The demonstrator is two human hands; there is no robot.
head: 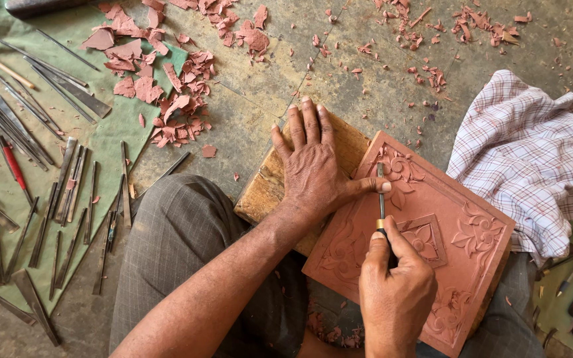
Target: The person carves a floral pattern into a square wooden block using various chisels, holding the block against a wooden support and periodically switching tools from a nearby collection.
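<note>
Nearest the camera, the right hand [396,292] is closed around the handle of a thin chisel [381,199], whose blade runs up and away to meet the carved tile [459,199] near its upper left corner. The tile, a reddish square slab with leaf scrolls and a raised central flower, rests tilted across the person's lap and a wooden block [263,192]. Just beyond, the left hand [310,166] lies flat with fingers spread, palm on the block and tile edge, gripping nothing; its thumb presses against the blade near the tip (a guide, by the look of it). To cut well here, I judge the thumb should steer and brake the blade while the right hand pushes in short, shallow strokes, following the curl of the leaf so no raised edge breaks away. A checked cloth [525,159] lies to the right of the tile. Left of the knee, many more tools [67,192] are laid out on a green mat [111,142] on the floor. Farther off, reddish chips [167,99] lie scattered over mat and floor.
</note>
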